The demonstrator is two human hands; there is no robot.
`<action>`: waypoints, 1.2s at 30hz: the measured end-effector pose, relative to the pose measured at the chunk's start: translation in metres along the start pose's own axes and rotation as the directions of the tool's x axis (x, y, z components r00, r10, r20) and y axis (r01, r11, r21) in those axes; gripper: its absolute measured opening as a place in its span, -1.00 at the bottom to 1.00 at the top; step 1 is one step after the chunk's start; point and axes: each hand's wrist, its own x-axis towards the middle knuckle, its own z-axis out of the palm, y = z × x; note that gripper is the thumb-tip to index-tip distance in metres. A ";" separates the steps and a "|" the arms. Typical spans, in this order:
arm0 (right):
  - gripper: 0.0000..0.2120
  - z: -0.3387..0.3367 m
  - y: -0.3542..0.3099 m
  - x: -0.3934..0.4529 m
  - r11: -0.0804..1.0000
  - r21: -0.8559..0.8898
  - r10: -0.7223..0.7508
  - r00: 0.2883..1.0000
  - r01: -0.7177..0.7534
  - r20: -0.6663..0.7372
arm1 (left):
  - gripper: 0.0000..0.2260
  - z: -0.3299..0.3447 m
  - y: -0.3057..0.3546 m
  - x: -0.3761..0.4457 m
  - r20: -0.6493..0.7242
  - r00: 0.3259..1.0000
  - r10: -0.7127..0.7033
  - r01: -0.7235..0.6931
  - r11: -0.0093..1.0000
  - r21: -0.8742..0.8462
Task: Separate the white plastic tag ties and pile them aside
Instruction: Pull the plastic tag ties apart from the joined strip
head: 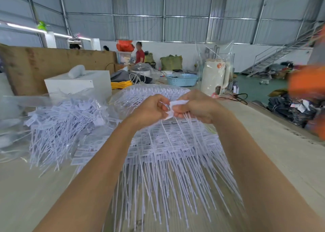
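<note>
My left hand (151, 108) and my right hand (198, 106) meet above the table, and both pinch the label ends of a small strip of white tag ties (175, 106) between them. The thin tails of that strip hang down from my right hand. Below my hands lies a big stack of joined tag ties (172, 152), tails pointing toward me. A loose pile of separated tag ties (61, 124) lies to the left on clear plastic.
A white box (77, 84) stands behind the left pile, with a yellow cable coil (121, 84) beside it. A blue basket (182, 79) and a cream kettle (214, 77) stand at the back. The table edge (281, 122) runs along the right. People stand far behind.
</note>
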 end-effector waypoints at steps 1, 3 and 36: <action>-0.94 0.005 0.002 0.001 0.991 -0.130 -0.007 1.000 0.007 -0.003 | -0.69 0.000 -0.001 0.000 0.004 1.000 0.008 -0.008 1.000 0.015; -0.91 0.011 0.008 0.004 0.964 -0.266 -0.004 1.000 0.008 0.016 | -0.68 0.001 -0.004 0.000 0.014 1.000 0.019 -0.020 0.998 0.056; -0.86 0.031 -0.036 -0.026 0.853 -0.186 -0.451 0.868 0.487 0.207 | -0.81 0.006 -0.035 0.005 -0.198 0.957 -0.212 0.218 0.976 0.010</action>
